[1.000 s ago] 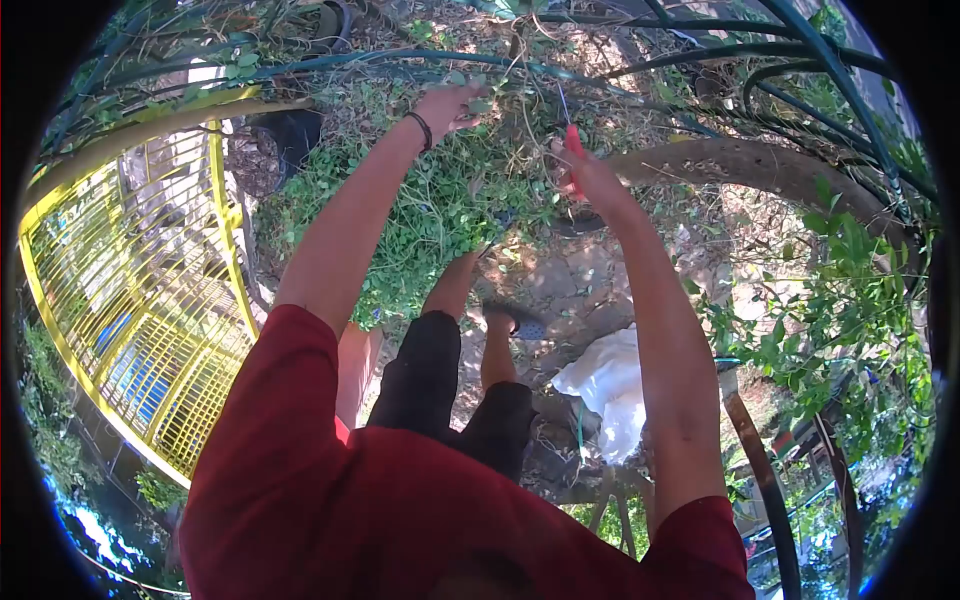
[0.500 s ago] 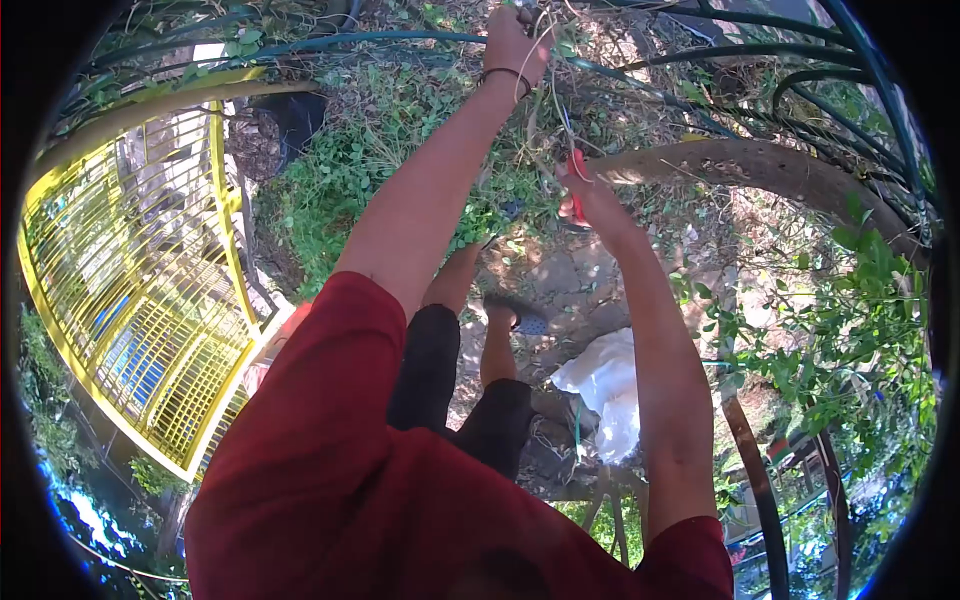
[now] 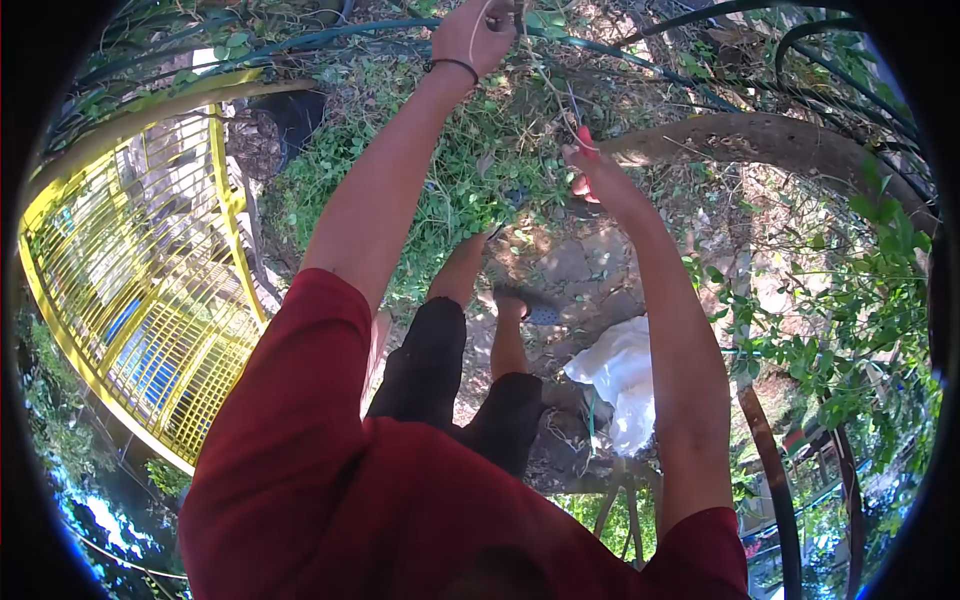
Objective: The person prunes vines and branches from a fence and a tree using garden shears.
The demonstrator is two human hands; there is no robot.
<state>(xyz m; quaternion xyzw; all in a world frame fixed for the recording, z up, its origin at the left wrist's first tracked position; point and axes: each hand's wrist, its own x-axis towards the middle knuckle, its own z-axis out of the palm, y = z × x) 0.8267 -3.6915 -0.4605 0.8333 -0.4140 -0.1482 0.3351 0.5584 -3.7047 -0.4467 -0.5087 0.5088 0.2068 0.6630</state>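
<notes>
- the left hand (image 3: 472, 38), at twelve o'clock, is curled closed, it seems around thin stems (image 3: 476, 32); the frame edge hides part of the grip.
- the right hand (image 3: 600, 180), at one o'clock, is wrapped round the red-handled cutter (image 3: 587, 150), its slim metal end pointing toward twelve; how far the cutter is open, i cannot tell.
- for a clean snip, the stems want light tension from the left hand, with the metal end well clear of its fingers and square across the stem.
- a slow squeeze suits this tangle, where the curved green pipe (image 3: 640, 62) could catch the tip.
- underfoot: leafy weeds (image 3: 390, 150) toward eleven, bare dappled ground (image 3: 590, 262) nearer three.
- around: a yellow barred frame (image 3: 222, 170) at nine to ten, a thick branch (image 3: 760, 132) at two, white sheeting (image 3: 618, 372) at four, all outdoors in patchy sun.
</notes>
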